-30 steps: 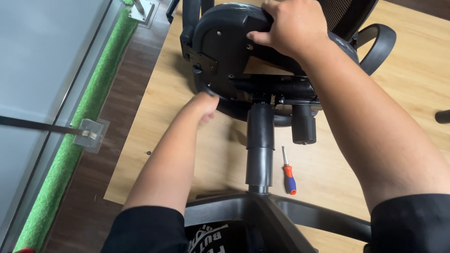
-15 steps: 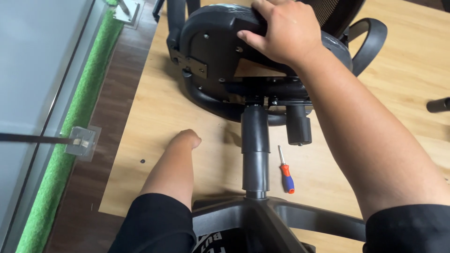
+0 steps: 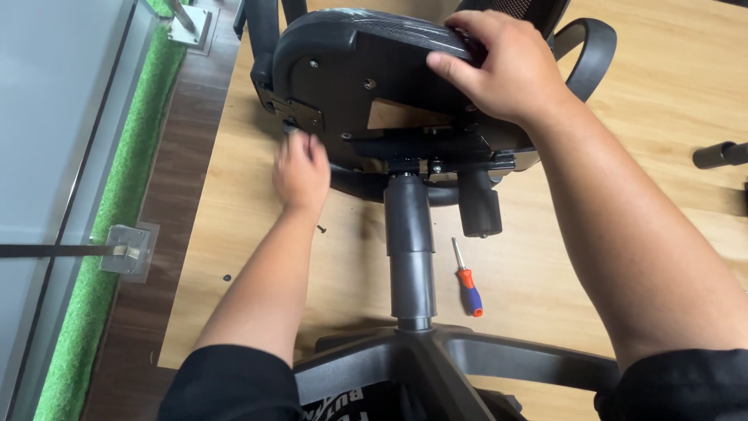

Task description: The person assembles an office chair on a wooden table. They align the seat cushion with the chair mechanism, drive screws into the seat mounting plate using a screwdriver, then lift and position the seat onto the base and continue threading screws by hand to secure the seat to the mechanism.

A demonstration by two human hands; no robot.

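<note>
Left hand (image 3: 301, 173) raised, fingers loosely curled, blurred. Right hand (image 3: 506, 70) palm down, fingers spread, forearm extended.

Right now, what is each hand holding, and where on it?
The right hand grips the chair seat by its upper edge. The left hand is at the seat's lower left corner by the bracket; whether it grips is unclear.

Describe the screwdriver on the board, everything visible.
The screwdriver is small, with a thin bare metal shaft and a stubby handle that is orange at the shaft end, blue in the middle and orange at the butt, plastic by the look. It lies flat on the light wooden board, shaft pointing away from the camera, just right of the chair's black gas-lift column. Nothing touches it; neither hand is on it.
</note>
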